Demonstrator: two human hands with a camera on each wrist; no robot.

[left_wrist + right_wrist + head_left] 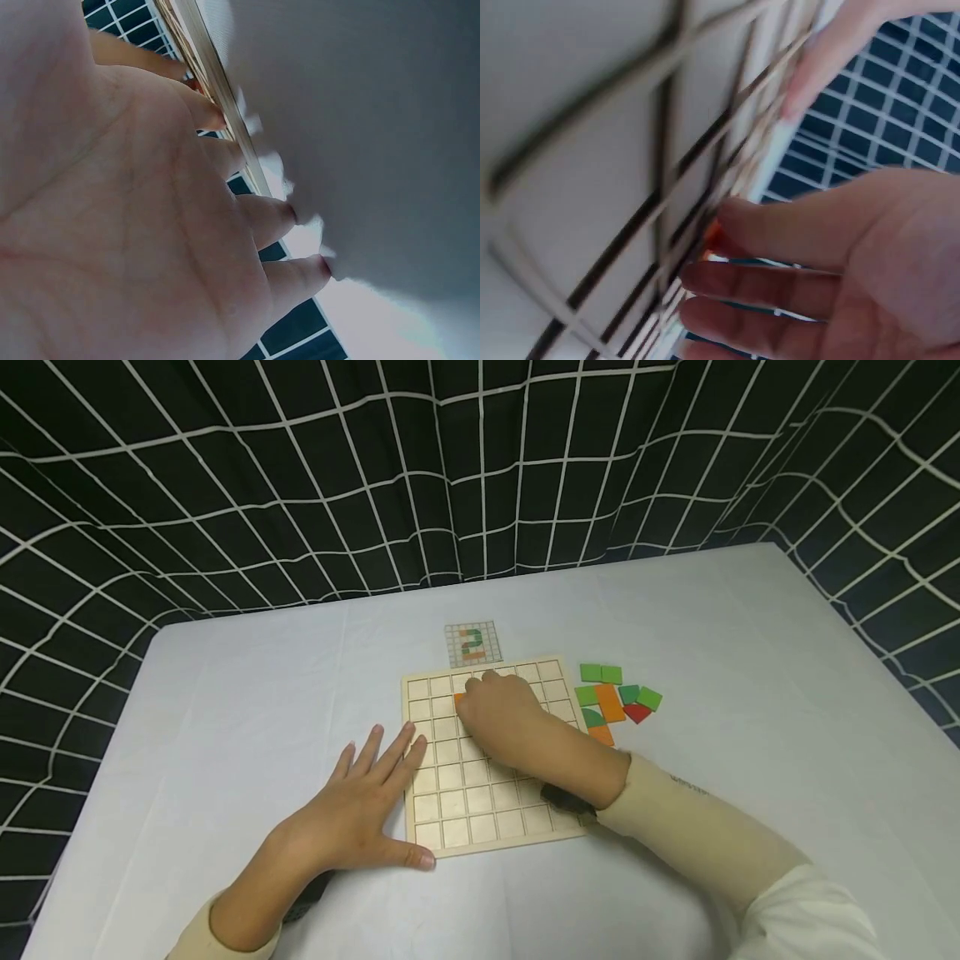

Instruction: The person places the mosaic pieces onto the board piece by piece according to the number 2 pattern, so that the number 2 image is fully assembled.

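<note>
The right hand (501, 714) pinches an orange tile (459, 700) at the gridded wooden board's (450, 777) upper left! The left hand (348, 818) lies spread at its left edge, pattern card (473, 644) just beyond, loose tiles (610, 702) right.

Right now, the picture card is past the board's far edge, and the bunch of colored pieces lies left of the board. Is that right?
No, the bunch of colored pieces lies right of the board, as the head view shows. The picture card is past the board's far edge.

The board (477, 774) is smooth wood, probably matt
</note>
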